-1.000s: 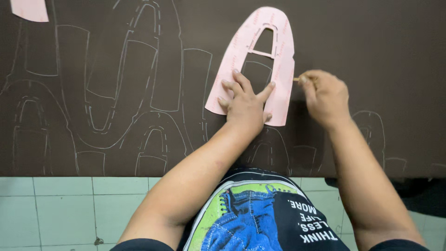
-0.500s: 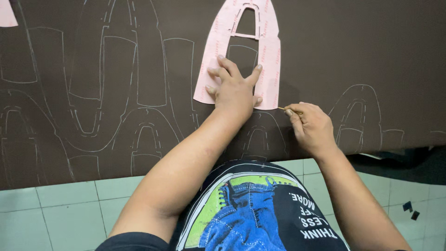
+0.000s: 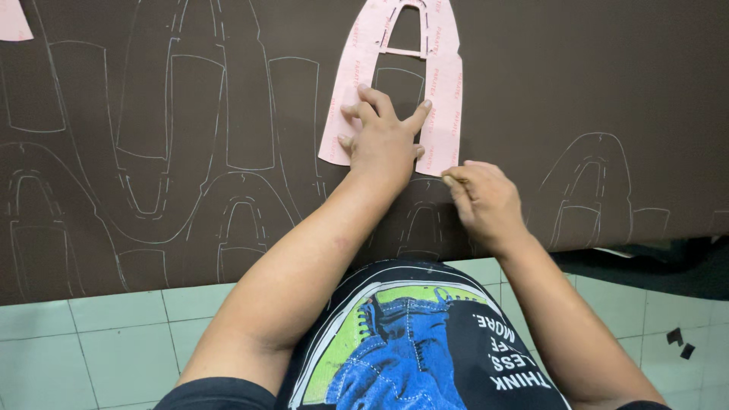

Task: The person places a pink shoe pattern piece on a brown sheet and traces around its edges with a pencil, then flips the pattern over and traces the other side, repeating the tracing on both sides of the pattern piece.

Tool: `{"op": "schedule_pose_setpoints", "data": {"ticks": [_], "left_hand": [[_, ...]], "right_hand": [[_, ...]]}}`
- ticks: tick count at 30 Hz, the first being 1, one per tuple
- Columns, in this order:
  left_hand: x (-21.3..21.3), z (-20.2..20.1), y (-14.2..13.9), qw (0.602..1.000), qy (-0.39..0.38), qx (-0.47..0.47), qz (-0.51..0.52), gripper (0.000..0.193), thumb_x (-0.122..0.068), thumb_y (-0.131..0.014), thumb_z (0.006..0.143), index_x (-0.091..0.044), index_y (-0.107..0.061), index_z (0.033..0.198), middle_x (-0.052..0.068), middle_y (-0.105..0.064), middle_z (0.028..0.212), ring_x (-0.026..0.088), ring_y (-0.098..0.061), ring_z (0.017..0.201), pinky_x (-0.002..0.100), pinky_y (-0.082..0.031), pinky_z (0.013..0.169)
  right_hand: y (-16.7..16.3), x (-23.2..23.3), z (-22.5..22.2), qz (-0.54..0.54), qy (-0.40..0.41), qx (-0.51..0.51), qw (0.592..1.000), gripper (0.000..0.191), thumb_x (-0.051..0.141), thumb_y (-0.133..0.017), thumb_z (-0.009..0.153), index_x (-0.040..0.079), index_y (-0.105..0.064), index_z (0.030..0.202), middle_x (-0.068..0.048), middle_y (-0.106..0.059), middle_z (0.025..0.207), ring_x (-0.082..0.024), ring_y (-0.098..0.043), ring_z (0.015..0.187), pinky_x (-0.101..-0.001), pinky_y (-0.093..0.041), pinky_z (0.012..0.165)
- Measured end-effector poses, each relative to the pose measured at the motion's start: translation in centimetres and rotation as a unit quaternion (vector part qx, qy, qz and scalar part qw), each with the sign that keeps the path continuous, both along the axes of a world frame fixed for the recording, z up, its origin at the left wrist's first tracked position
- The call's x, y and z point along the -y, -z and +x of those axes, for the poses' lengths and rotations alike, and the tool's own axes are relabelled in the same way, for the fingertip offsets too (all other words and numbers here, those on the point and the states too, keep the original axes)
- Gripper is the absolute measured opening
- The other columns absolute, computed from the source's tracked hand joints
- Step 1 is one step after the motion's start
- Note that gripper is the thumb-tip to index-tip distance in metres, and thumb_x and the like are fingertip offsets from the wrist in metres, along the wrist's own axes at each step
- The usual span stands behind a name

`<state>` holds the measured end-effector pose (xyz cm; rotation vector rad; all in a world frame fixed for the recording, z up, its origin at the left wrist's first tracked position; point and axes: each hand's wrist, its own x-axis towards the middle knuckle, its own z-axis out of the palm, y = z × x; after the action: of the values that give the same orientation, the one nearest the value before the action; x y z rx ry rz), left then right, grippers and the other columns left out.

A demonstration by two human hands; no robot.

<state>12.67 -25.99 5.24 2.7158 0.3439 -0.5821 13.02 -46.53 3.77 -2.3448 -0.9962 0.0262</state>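
Observation:
A pink card template [image 3: 444, 83], arch-shaped with cut-out windows, lies on a large dark brown sheet [image 3: 577, 83] spread over the floor. My left hand [image 3: 383, 137] presses flat on the template's lower part, fingers spread. My right hand [image 3: 482, 201] is pinched on a thin marking pen, its tip at the template's lower right edge. The pen itself is mostly hidden by my fingers.
Many pale traced outlines [image 3: 190, 129] of the same shape cover the sheet's left and lower right. Another pink template's corner [image 3: 14, 21] shows at the top left. Pale green floor tiles [image 3: 99, 342] lie below the sheet; small dark scraps [image 3: 678, 340] lie at right.
My right hand has come down from the template's right side to its lower right corner. The left hand stayed pressed on the template. The view shifted, so the template sits higher.

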Motion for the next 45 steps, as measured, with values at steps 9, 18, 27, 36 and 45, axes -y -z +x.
{"op": "schedule_pose_setpoints", "data": {"ticks": [9, 18, 27, 36, 45], "left_hand": [[0.1, 0.1, 0.9, 0.999, 0.023, 0.020, 0.032, 0.066, -0.051, -0.065, 0.092, -0.048, -0.037, 0.152, 0.043, -0.014, 0.151, 0.066, -0.032, 0.129, 0.068, -0.055, 0.083], [0.1, -0.3, 0.5, 0.999, 0.006, 0.040, 0.017, 0.058, -0.030, -0.059, 0.101, -0.049, -0.041, 0.152, 0.040, -0.009, 0.154, 0.066, -0.024, 0.135, 0.073, -0.050, 0.088], [0.2, -0.8, -1.0, 1.000, -0.001, 0.004, -0.014, 0.084, -0.054, -0.074, 0.082, -0.042, -0.034, 0.155, 0.041, -0.003, 0.154, 0.066, -0.018, 0.138, 0.073, -0.046, 0.094], [0.6, -0.6, 0.5, 0.999, -0.015, 0.026, 0.022, 0.118, -0.061, -0.081, 0.074, -0.007, -0.022, 0.161, 0.046, -0.013, 0.154, 0.065, -0.029, 0.136, 0.068, -0.053, 0.091], [0.6, -0.8, -1.4, 0.997, -0.050, 0.005, -0.056, 0.085, -0.046, -0.083, 0.077, -0.051, -0.038, 0.150, 0.035, -0.003, 0.158, 0.060, -0.012, 0.143, 0.076, -0.041, 0.099]], "right_hand": [[-0.9, -2.1, -0.2, 0.027, -0.041, -0.045, 0.998, 0.006, 0.011, -0.071, 0.097, 0.006, -0.070, 0.102, -0.010, -0.071, 0.095, -0.031, -0.068, 0.093, -0.0406, -0.054, 0.084], [-0.7, -3.3, 2.0, 0.011, -0.027, 0.033, 0.999, 0.006, 0.012, -0.071, 0.099, 0.007, -0.070, 0.103, -0.011, -0.071, 0.097, -0.032, -0.068, 0.095, -0.0416, -0.053, 0.087], [-0.7, -3.1, 3.2, 0.003, 0.003, -0.010, 1.000, 0.009, 0.017, -0.071, 0.100, 0.009, -0.074, 0.103, -0.008, -0.074, 0.098, -0.031, -0.068, 0.090, -0.0424, -0.055, 0.081], [-0.2, -6.0, 7.7, -0.056, -0.026, 0.113, 0.992, 0.009, 0.017, -0.072, 0.102, 0.008, -0.073, 0.099, -0.012, -0.071, 0.093, -0.035, -0.065, 0.086, -0.0470, -0.051, 0.080], [0.4, -8.9, 13.4, 0.025, -0.040, 0.154, 0.987, 0.006, 0.012, -0.073, 0.106, 0.007, -0.071, 0.104, -0.010, -0.073, 0.100, -0.034, -0.066, 0.088, -0.0449, -0.052, 0.082]]}}
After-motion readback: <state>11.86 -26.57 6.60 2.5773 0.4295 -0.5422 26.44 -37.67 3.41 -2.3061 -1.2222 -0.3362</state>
